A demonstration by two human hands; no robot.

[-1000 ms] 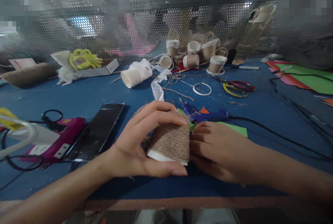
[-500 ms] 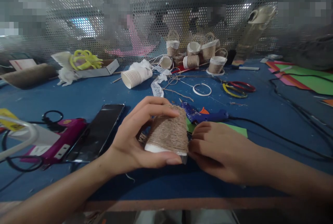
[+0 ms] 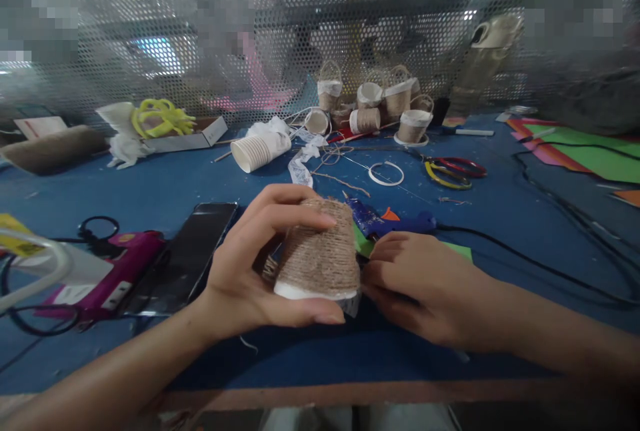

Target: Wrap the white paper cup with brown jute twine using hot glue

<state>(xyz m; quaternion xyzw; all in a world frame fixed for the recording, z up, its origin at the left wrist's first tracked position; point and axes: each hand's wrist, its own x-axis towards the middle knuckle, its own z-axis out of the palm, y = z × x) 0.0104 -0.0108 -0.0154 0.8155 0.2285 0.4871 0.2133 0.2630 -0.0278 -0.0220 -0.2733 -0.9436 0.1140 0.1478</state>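
Note:
My left hand [image 3: 260, 264] is wrapped round a paper cup [image 3: 320, 251] wound with brown twine, its white rim facing down and toward me. The thumb lies along the rim and the fingers go over the top. Close against the cup's right side is my right hand [image 3: 415, 284], its fingers curled together; whatever they pinch is hidden, though a bit of clear or whitish material shows at the rim beside them. Just behind the right hand lies a blue glue gun [image 3: 390, 219] with an orange trigger, on green paper [image 3: 459, 253].
At left are a black phone [image 3: 183, 261] and a magenta power strip [image 3: 107, 277]. Farther back lie stacked paper cups [image 3: 260, 147], lace [image 3: 300, 167], a white ring [image 3: 385, 173], scissors [image 3: 453, 172] and several small twine baskets [image 3: 414, 127]. A black cord [image 3: 525, 264] crosses the right side.
The cup has shifted slightly left and tilted a little in my left hand, showing more of its white rim. My right hand stays curled beside it.

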